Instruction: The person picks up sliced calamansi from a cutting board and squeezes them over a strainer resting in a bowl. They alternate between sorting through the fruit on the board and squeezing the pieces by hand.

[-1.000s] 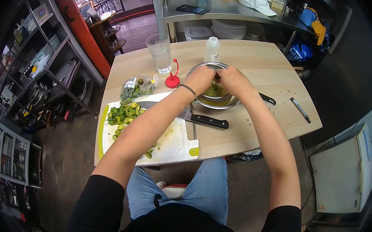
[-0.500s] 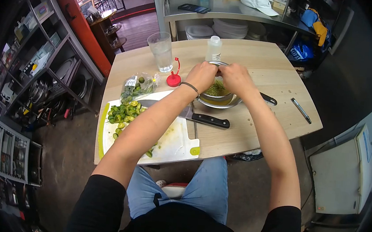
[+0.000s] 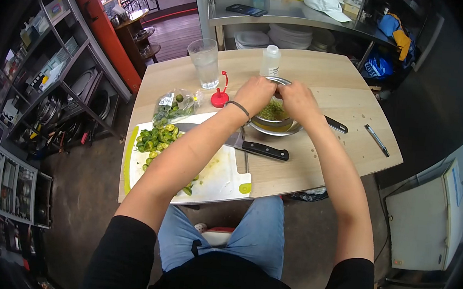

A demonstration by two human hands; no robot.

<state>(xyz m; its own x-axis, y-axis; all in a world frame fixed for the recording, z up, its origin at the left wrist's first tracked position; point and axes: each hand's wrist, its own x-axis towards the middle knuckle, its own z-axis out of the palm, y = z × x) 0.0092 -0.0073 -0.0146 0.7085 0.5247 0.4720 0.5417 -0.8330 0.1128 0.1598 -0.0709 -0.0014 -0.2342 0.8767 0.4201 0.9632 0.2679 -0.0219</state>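
Observation:
Over a metal bowl (image 3: pixel 283 131) on the wooden table, both hands meet with their fingers pressed together. My left hand (image 3: pixel 256 95) and my right hand (image 3: pixel 298 99) are closed on something too hidden to name. Between and below them, a strainer holds green pulp (image 3: pixel 273 110), with yellowish liquid in the bowl beneath. Left of the hands lies a white cutting board (image 3: pixel 215 170) with cut green citrus (image 3: pixel 157 138). A knife (image 3: pixel 264 150) rests across the board's edge, its blade partly under my left forearm.
Behind the bowl stands a plastic bottle (image 3: pixel 270 61). A glass of water (image 3: pixel 204 65), a red cap (image 3: pixel 219 98) and a bag of citrus (image 3: pixel 174 106) are at the left. A pen (image 3: pixel 376 140) lies at the right.
The whole view has shifted slightly. Both hands remain together over the bowl, with only a slight change in their pose.

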